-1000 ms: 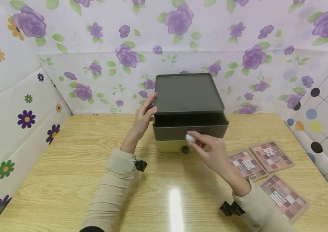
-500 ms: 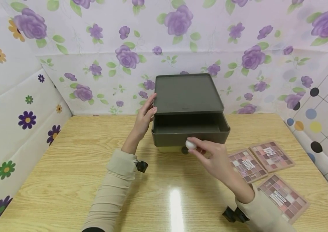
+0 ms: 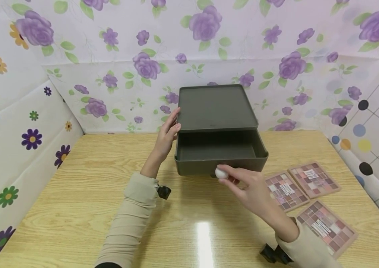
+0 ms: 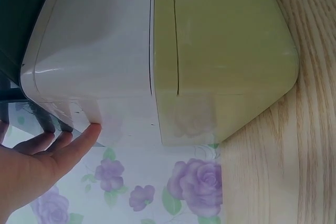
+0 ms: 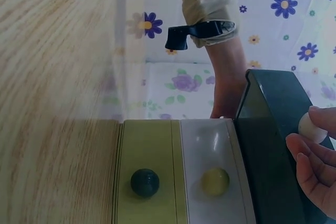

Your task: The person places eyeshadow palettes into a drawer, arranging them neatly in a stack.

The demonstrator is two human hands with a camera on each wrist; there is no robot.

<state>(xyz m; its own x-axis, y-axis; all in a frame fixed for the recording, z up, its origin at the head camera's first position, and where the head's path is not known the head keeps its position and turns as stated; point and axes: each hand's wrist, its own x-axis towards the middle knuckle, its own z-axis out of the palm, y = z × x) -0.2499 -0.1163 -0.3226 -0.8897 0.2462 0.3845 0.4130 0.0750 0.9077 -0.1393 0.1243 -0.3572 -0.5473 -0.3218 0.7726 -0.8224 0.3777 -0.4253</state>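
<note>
A small chest of drawers with a dark green-grey top point(image 3: 216, 108) stands near the back of the table. Its top drawer point(image 3: 189, 166) is pulled partway out, and the part of its inside that shows holds nothing. My right hand point(image 3: 251, 186) pinches the round white knob point(image 3: 221, 173) on that drawer's front between thumb and fingers. My left hand point(image 3: 166, 137) rests its extended fingers against the chest's left side. Below are a white drawer with a yellow knob point(image 5: 216, 181) and a yellow-green drawer with a dark knob point(image 5: 145, 183), both closed.
Several makeup palettes lie on the wooden table point(image 3: 85, 193) to the right: one point(image 3: 286, 190) beside another point(image 3: 314, 179), and a third point(image 3: 327, 227) nearer, close to the right forearm. A purple-flowered sheet point(image 3: 119, 96) hangs behind the chest.
The right hand has drawn the top drawer toward me by its knob, so more of its inside shows and its front now hides the lower drawers. My left hand has stayed put.
</note>
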